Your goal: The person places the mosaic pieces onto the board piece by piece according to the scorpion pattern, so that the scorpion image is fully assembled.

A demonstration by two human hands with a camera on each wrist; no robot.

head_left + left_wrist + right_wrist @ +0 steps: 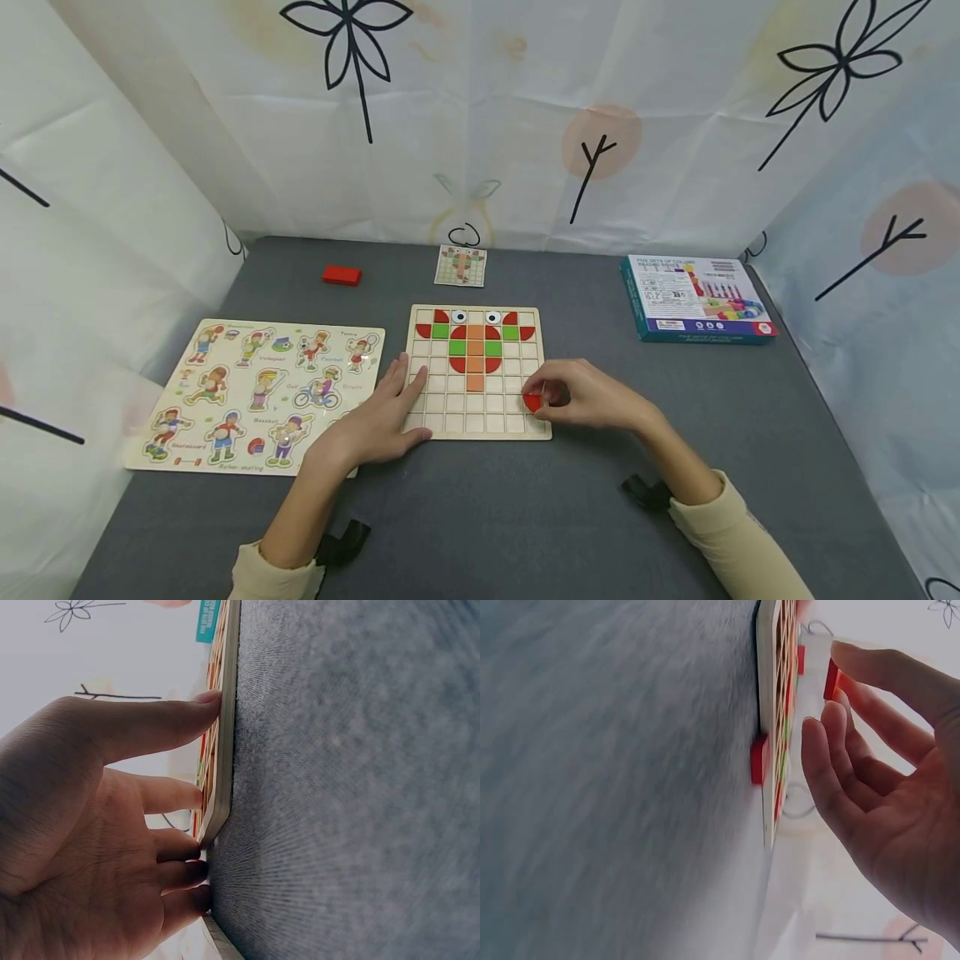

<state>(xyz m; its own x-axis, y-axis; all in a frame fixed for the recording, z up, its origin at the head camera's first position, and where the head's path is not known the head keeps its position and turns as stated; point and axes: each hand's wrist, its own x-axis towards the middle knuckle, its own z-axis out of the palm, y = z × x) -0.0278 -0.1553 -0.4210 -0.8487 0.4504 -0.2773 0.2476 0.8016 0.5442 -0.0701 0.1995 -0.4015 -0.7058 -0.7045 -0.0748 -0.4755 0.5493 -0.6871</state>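
Observation:
A square wooden grid board lies in front of me, with red rounded pieces, green squares, orange squares and two eye pieces in its cells. My left hand rests at the board's left side, fingers extended, the thumb touching its near edge. Over the board's right side, my right hand pinches a small red piece between thumb and forefinger. Another red piece is on the table by the board's right edge; in the head view I cannot make it out.
Left of the board lies a wooden picture puzzle with sports figures. A small pattern card stands behind the board. Farther back are a red block on the left and a teal-sided box on the right. Patterned white cloth walls surround the grey table.

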